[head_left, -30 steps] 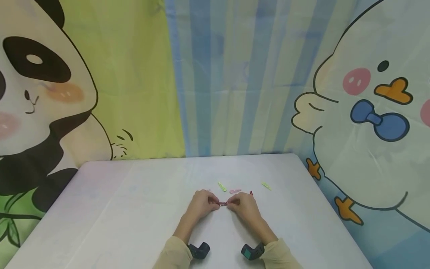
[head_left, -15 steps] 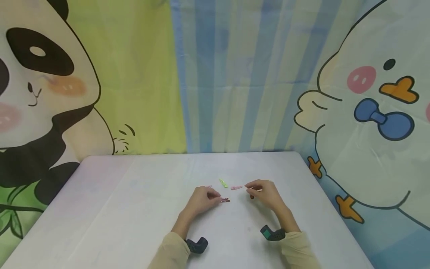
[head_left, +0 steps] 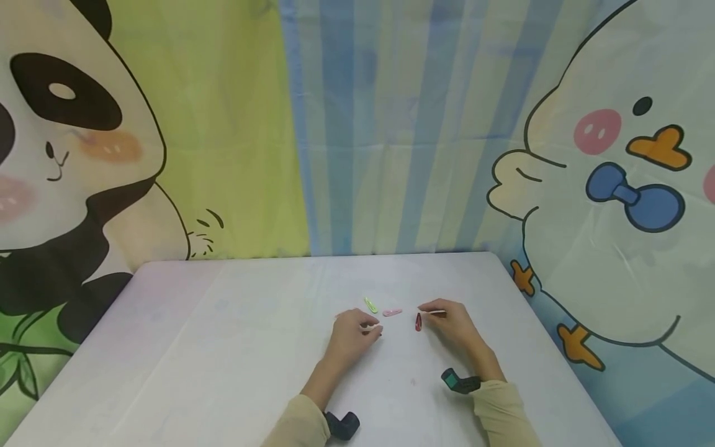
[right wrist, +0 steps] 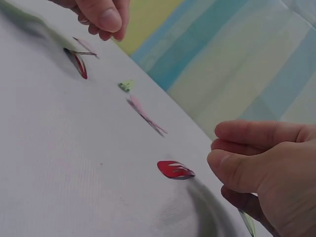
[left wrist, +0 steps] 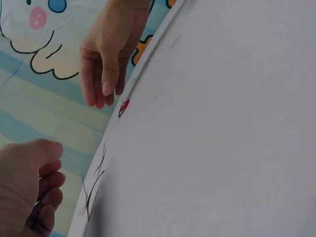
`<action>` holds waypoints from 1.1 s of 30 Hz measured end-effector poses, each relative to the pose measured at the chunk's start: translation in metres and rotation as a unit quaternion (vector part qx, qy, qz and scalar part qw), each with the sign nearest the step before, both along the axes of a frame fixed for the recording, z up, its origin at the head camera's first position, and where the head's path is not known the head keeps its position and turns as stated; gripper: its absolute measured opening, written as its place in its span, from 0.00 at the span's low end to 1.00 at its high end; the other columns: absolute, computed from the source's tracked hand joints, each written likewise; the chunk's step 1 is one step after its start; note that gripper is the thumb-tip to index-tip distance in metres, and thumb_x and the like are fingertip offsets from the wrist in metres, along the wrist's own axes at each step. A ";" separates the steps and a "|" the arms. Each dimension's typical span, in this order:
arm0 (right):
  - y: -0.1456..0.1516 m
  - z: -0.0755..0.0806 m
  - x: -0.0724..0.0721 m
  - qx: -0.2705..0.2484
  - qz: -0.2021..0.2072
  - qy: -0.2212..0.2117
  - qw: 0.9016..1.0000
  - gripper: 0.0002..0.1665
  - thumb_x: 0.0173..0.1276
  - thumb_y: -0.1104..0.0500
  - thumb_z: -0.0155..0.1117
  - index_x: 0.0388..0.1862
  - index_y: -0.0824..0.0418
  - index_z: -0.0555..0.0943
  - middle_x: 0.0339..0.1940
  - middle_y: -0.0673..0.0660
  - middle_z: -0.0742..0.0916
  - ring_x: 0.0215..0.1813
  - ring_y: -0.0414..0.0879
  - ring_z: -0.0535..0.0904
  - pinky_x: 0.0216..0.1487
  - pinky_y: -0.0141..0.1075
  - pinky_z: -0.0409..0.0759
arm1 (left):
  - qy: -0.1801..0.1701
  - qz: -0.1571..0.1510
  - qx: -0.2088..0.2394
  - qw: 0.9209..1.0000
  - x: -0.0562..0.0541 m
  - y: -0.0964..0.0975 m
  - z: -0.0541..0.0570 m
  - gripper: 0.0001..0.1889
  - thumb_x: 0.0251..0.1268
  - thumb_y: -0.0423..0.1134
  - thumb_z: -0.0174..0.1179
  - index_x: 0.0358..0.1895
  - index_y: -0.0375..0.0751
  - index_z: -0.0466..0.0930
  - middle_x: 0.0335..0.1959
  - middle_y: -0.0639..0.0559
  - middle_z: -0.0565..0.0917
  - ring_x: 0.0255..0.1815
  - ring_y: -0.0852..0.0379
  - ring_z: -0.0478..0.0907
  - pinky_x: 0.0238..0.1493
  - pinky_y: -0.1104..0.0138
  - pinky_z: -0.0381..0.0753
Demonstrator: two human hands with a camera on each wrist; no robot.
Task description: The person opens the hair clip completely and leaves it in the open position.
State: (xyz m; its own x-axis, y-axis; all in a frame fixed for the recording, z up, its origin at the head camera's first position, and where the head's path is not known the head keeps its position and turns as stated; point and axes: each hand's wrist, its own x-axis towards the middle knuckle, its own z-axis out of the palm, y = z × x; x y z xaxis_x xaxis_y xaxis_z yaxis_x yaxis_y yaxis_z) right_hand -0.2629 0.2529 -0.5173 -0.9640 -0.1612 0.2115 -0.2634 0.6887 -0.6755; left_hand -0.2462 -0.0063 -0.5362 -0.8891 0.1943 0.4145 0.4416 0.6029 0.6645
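Note:
My left hand (head_left: pixel 353 338) hovers low above the white table, its thumb and fingers loosely bent with nothing between them. Just under it lies a red snap hair clip (right wrist: pixel 78 65), sprung open, mostly hidden by the hand in the head view. To the right, my right hand (head_left: pixel 455 324) is held with relaxed fingers, also holding nothing. Close beside its fingertips a second red snap hair clip (head_left: pixel 418 321) rests on the table. In the right wrist view this red clip (right wrist: pixel 175 170) lies left of the thumb, apart from it.
Farther back lie a green hair clip (head_left: pixel 371 305) and a pink hair clip (head_left: pixel 393 312). Another pink clip (right wrist: pixel 86 46) sits beyond the left red one. A second green clip (right wrist: pixel 247 222) shows behind my right hand. A printed curtain (head_left: pixel 368 155) hangs behind the table.
Both hands held a red clip at first; my right hand then moved right to the other red clip and now stands beside it. My left hand has let go of its clip and shifted slightly right.

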 end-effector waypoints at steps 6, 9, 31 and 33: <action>0.004 -0.008 0.000 0.026 0.010 0.027 0.999 0.14 0.60 0.68 0.66 0.45 0.55 0.85 0.45 0.52 0.88 0.51 0.50 0.82 0.53 0.45 0.79 | 0.081 0.004 -0.026 0.996 0.010 0.024 0.001 0.06 0.51 0.41 0.70 0.32 0.47 0.87 0.27 0.58 0.84 0.30 0.65 0.76 0.35 0.75 0.76; 0.008 -0.010 0.001 0.031 0.006 0.036 0.999 0.15 0.59 0.69 0.66 0.44 0.55 0.86 0.45 0.52 0.88 0.50 0.50 0.83 0.53 0.46 0.79 | 0.098 0.008 -0.046 0.994 0.013 0.037 0.001 0.07 0.50 0.43 0.70 0.32 0.47 0.87 0.29 0.59 0.85 0.32 0.63 0.76 0.36 0.73 0.75; 0.005 -0.021 -0.001 0.020 0.046 0.045 0.998 0.15 0.57 0.69 0.68 0.44 0.58 0.85 0.43 0.51 0.88 0.48 0.48 0.84 0.51 0.39 0.80 | 0.123 0.100 -0.147 0.976 0.005 0.103 -0.011 0.09 0.47 0.46 0.71 0.25 0.44 0.87 0.21 0.54 0.82 0.26 0.56 0.76 0.35 0.65 0.74; 0.006 -0.021 -0.001 0.027 0.046 0.045 0.998 0.15 0.57 0.68 0.68 0.44 0.58 0.85 0.43 0.52 0.88 0.49 0.48 0.84 0.51 0.39 0.80 | 0.128 0.101 -0.144 0.976 0.004 0.105 -0.011 0.10 0.47 0.47 0.72 0.24 0.45 0.87 0.20 0.54 0.81 0.25 0.56 0.74 0.34 0.65 0.74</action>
State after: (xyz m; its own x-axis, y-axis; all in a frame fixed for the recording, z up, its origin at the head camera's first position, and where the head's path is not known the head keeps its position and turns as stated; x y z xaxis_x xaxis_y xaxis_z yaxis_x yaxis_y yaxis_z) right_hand -0.2641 0.2593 -0.5380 -0.9222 -0.2616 0.2847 -0.3847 0.6941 -0.6084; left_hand -0.2426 0.0985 -0.5470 -0.7958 0.1669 0.5821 0.4234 0.8406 0.3379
